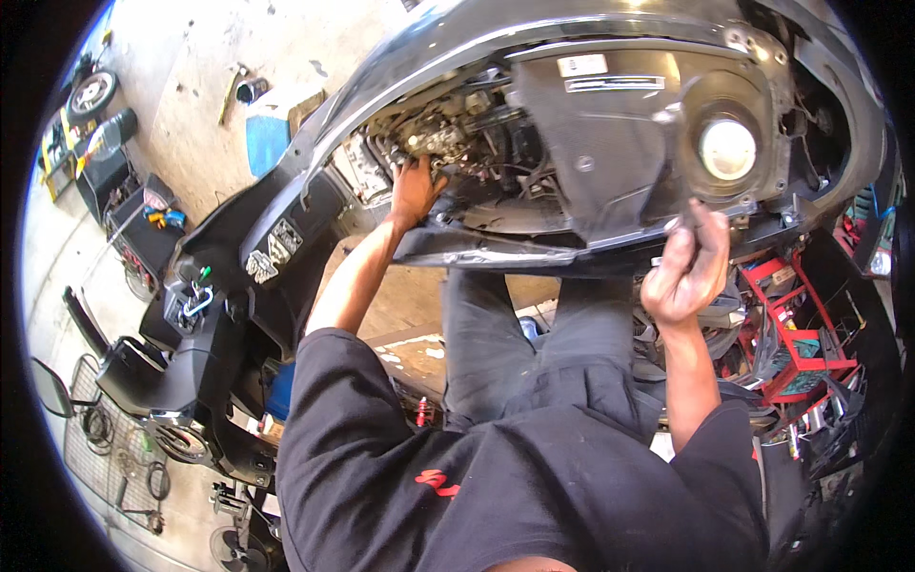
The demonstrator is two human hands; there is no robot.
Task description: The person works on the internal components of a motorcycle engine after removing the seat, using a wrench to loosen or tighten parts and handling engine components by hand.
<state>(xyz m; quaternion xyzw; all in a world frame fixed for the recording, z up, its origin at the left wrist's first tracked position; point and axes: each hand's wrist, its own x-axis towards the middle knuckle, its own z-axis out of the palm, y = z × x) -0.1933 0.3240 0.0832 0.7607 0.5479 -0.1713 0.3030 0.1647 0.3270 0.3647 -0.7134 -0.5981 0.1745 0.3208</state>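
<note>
A black scooter stands in front of me with its body opened, showing the grimy engine parts (434, 133) inside. My left hand (416, 191) reaches down among hoses and metal parts at the left of this opening; its fingertips are partly hidden there. Over the near edge of the frame, my right hand (684, 272) is raised with its fingers curled and pinched together. Whatever lies between those darkened fingertips is too small to make out. Just beyond it are a large dark plastic cover (605, 143) and a bright round fitting (727, 150).
The scooter's handlebar and front section (181, 315) extend to my left, with a mirror (50, 386) sticking out. A red tool rack (796, 334) full of tools stands at right. Farther off are a blue object (269, 141) on the floor and another vehicle's wheel (93, 93).
</note>
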